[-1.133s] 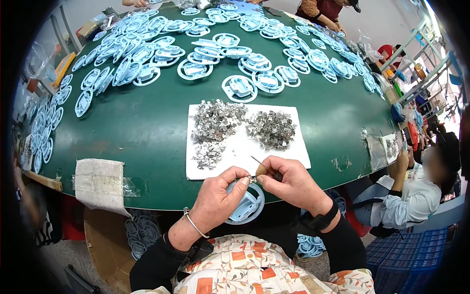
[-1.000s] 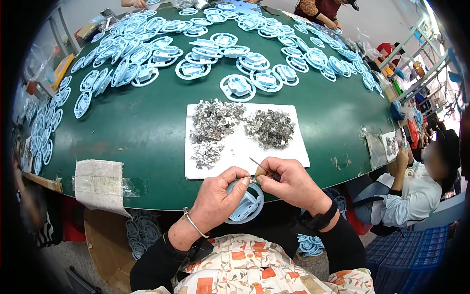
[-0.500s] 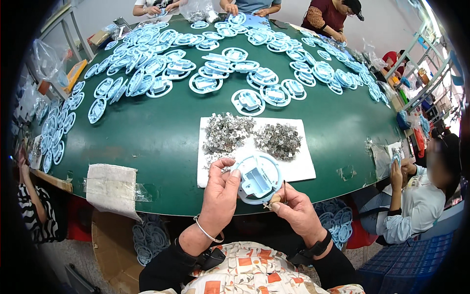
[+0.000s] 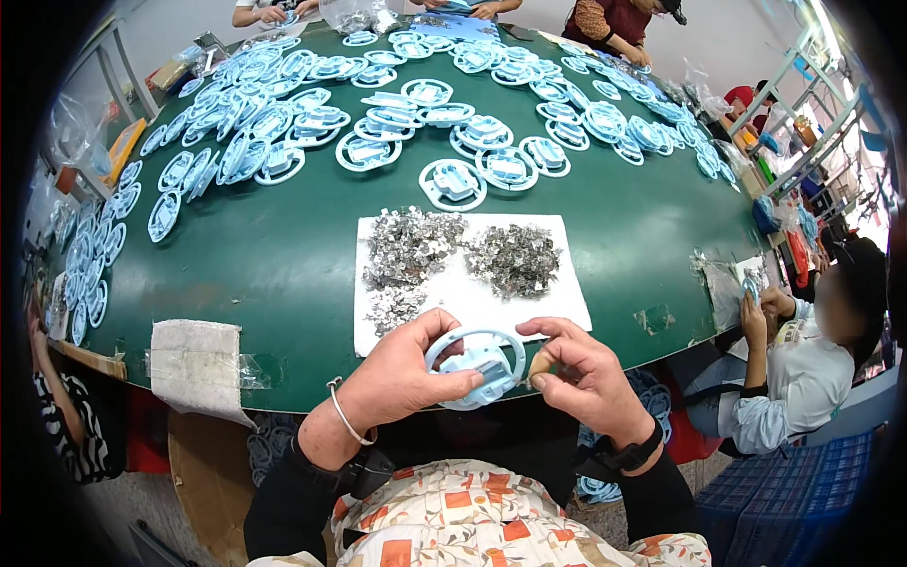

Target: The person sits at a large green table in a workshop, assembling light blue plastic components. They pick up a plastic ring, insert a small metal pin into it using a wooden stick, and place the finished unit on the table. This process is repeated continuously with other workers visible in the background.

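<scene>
Left hand [image 4: 406,373]: wrapped around a blue ring [image 4: 493,374], thumb across the front, fingers tucked behind. Looks like a decent way to brace it without covering much of the face.
Right hand [image 4: 584,378]: thumb and fingers bunched just beside the ring's right rim, with a tan bit [image 4: 541,363] at the thumb. Can't tell if that's a finger cover or something pinched.
Ring: tilted, up between the hands near the close edge of the green table [image 4: 652,246], probably angled for a better look.
White board [image 4: 569,307]: flat in front of the hands, metal bits [image 4: 513,260] heaped on it. Pale backing likely makes tiny shiny stuff easier to spot.
Heaps: two big ones, plus a smaller one nearest the left hand. Maybe kept apart on purpose, can't be sure.
Other rings [image 4: 368,151]: spread over the far side and left, some overlapping, seemingly leaving elbow room up close.
Cloth [image 4: 196,364]: draped over the near edge, tape beside it, presumably to stop sliding.
</scene>
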`<action>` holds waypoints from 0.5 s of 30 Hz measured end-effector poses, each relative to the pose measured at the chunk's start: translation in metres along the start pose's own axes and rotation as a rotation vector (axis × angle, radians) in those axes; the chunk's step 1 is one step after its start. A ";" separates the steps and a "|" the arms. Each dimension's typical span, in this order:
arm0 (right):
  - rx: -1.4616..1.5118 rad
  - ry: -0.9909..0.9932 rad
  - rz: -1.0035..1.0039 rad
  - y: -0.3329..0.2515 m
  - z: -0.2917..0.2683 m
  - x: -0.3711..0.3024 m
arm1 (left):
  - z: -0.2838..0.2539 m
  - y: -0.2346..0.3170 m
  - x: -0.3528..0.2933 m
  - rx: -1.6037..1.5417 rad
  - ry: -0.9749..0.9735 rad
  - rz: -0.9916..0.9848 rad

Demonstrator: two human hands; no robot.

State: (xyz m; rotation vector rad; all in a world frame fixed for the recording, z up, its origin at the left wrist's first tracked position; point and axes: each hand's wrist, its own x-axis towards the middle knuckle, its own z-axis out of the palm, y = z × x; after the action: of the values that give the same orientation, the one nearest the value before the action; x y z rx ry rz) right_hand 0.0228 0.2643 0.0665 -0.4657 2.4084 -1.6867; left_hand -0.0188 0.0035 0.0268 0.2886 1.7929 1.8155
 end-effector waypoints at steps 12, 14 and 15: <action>-0.089 0.279 -0.109 0.032 0.032 0.018 | 0.021 -0.041 0.005 0.006 0.213 -0.022; -0.094 0.283 -0.101 0.037 0.034 0.022 | 0.021 -0.045 0.008 -0.045 0.215 -0.017; -0.112 0.284 -0.129 0.040 0.034 0.024 | 0.021 -0.041 0.008 -0.065 0.205 -0.035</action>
State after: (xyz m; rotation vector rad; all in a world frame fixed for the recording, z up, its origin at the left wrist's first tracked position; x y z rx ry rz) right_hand 0.0050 0.2384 0.0177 -0.4311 2.7398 -1.7840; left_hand -0.0046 0.0236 -0.0130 0.0465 1.8571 1.9327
